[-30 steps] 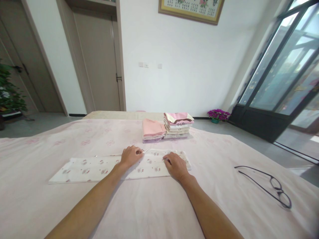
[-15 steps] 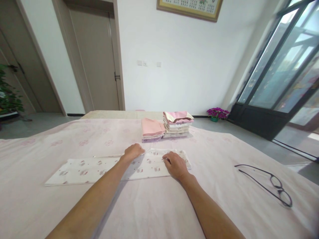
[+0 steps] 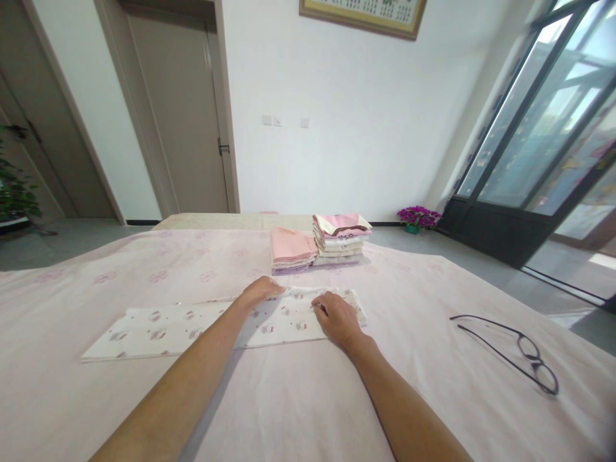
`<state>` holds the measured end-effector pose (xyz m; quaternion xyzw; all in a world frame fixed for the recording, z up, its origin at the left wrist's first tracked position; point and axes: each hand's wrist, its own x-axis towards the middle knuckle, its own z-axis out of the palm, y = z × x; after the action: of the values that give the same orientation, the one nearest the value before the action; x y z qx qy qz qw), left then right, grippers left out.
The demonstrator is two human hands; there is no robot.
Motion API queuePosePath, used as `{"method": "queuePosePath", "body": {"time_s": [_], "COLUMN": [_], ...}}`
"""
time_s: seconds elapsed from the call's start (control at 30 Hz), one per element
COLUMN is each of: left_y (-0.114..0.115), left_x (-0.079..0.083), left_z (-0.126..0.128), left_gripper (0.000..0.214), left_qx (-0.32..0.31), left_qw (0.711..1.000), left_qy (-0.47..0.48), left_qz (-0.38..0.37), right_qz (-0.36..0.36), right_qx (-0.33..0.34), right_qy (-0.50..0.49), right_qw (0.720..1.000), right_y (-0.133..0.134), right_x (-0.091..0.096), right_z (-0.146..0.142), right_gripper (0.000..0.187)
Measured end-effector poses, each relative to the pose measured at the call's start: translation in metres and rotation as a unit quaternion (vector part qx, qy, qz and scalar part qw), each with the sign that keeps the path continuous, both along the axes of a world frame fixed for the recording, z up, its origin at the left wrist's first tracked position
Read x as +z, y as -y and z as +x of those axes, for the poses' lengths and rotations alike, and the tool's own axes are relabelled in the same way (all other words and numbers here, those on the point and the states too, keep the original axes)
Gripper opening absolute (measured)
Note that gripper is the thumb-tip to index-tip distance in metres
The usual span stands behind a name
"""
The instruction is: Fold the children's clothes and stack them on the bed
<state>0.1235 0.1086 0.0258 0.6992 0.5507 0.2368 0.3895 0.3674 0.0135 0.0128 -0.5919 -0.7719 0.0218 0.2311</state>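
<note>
A long folded strip of white printed cloth (image 3: 289, 330), with small grey-brown figures on it, lies flat across the bed-like surface in front of me. My left hand (image 3: 262, 290) is at its far edge, thumb pointing right along the fold and closed on that edge; its other fingers are mostly hidden. Near the cloth's right end, my right hand (image 3: 338, 314) rests on top with fingers curled together, pinching the fabric. My left forearm covers part of the strip's middle.
Beyond the cloth stand a stack of folded pink fabric (image 3: 292, 247) and a taller stack of folded clothes (image 3: 341, 240). Dark-framed glasses (image 3: 522, 359) lie unfolded at the right. A pale pink floral sheet (image 3: 269, 398) covers the surface.
My left hand has slid slightly right along the cloth's far edge, toward my right hand. The right hand keeps its place on the cloth. The whole view has shifted a little.
</note>
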Motion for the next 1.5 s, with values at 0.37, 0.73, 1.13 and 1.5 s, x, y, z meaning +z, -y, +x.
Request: {"method": "queuePosePath", "body": {"time_s": [0.37, 0.73, 1.13, 1.5], "left_y": [-0.001, 0.007, 0.068, 0.116], "left_x": [-0.003, -0.02, -0.026, -0.042], "left_z": [-0.003, -0.014, -0.109, -0.278], "left_gripper": [0.047, 0.025, 0.064, 0.063], "left_qx": [0.002, 0.058, -0.21, 0.099], "left_qw": [0.996, 0.972, 0.88, 0.89], "left_qy": [0.076, -0.038, -0.327, -0.413], "left_qz": [0.041, 0.224, 0.274, 0.163], "right_qz": [0.0, 0.012, 0.029, 0.036], "right_qx": [0.002, 0.003, -0.033, -0.039], "right_qy": [-0.007, 0.028, 0.157, 0.188], "right_qw": [1.0, 1.0, 0.987, 0.981], "right_y": [-0.001, 0.0, 0.003, -0.002], "right_x": [-0.003, -0.002, 0.003, 0.0], "right_z": [0.001, 0.0, -0.002, -0.003], "right_gripper": [0.019, 0.021, 0.038, 0.037]}}
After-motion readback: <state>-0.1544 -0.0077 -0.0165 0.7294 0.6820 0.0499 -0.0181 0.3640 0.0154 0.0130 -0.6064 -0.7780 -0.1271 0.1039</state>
